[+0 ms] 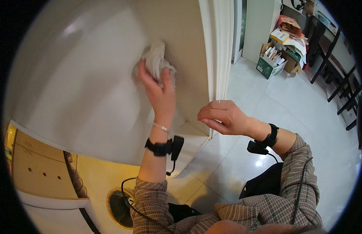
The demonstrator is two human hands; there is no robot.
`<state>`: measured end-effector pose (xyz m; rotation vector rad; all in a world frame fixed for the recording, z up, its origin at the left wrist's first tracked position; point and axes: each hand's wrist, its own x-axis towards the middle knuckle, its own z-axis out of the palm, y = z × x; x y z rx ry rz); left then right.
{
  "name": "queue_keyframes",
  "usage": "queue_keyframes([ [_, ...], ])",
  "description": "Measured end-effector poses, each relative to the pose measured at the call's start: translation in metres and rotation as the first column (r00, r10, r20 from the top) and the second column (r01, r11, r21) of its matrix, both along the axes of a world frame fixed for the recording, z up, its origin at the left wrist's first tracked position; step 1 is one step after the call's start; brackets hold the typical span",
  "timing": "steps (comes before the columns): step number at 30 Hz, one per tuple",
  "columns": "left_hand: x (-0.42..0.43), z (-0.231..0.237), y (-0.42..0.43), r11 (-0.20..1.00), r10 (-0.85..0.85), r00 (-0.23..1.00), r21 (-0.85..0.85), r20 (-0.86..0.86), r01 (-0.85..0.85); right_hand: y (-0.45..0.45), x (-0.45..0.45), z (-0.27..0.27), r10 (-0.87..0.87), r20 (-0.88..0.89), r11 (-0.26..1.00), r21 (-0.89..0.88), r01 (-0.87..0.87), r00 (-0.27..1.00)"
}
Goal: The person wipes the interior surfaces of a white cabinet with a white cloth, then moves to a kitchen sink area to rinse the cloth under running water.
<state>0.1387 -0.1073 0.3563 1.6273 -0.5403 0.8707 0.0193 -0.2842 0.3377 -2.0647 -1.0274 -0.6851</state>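
Observation:
A crumpled whitish cloth [156, 60] is gripped in my left hand [159, 90], pressed against a smooth white door or panel [90, 87] close to where it meets a beige side surface [186, 44]. My right hand [222, 117] hangs beside the white door frame [219, 58], its fingers bent together; I see nothing in it, though its palm side is partly hidden. Both wrists carry black straps with small black devices and cables.
Cardboard boxes [267, 65] filled with papers and packages stand on the tiled floor at upper right, near dark chairs [334, 55]. At lower left are a brown panel with holes [40, 166] and a round dark mat [119, 207] with a yellow edge.

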Motion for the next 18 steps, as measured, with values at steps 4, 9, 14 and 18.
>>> queue_keyframes([
  [4, 0.033, -0.007, -0.007, 0.829, 0.325, 0.902, 0.373, 0.283, -0.416, -0.005, 0.006, -0.017, 0.081, 0.054, 0.997, -0.012, -0.080, 0.995],
  [9, 0.035, -0.107, 0.005, 0.756, 0.434, 0.897, 0.578, -0.088, -0.309, -0.010, 0.010, -0.041, 0.105, -0.034, 0.994, -0.040, -0.107, 0.994],
  [14, -0.007, -0.276, 0.005, 0.894, 0.172, 0.883, 0.445, -0.437, 0.047, -0.007, 0.010, -0.055, 0.106, -0.100, 0.990, -0.081, -0.115, 0.989],
  [18, -0.013, -0.304, -0.003, 0.965, 0.021, 0.881, 0.240, -0.473, 0.106, -0.011, 0.008, -0.063, 0.068, -0.128, 0.989, -0.118, -0.083, 0.989],
])
